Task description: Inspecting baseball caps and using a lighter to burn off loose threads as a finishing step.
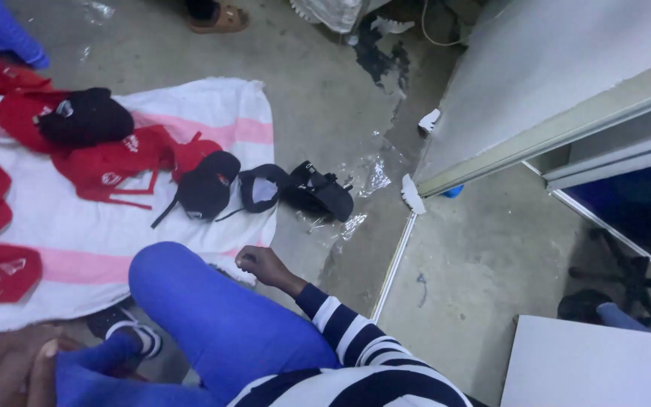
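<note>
One of the hands (pixel 256 264), the right, curls closed beside the striped towel (pixel 99 241); left hidden.

A white towel with pink stripes (pixel 99 226) lies flat on the floor at left. On its near right edge rests a black cap (pixel 206 188), seemingly crown up, straps trailing leftward.

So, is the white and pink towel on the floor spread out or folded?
Spread out. The towel lies flat on the concrete floor, with red caps and black caps laid on it.
</note>
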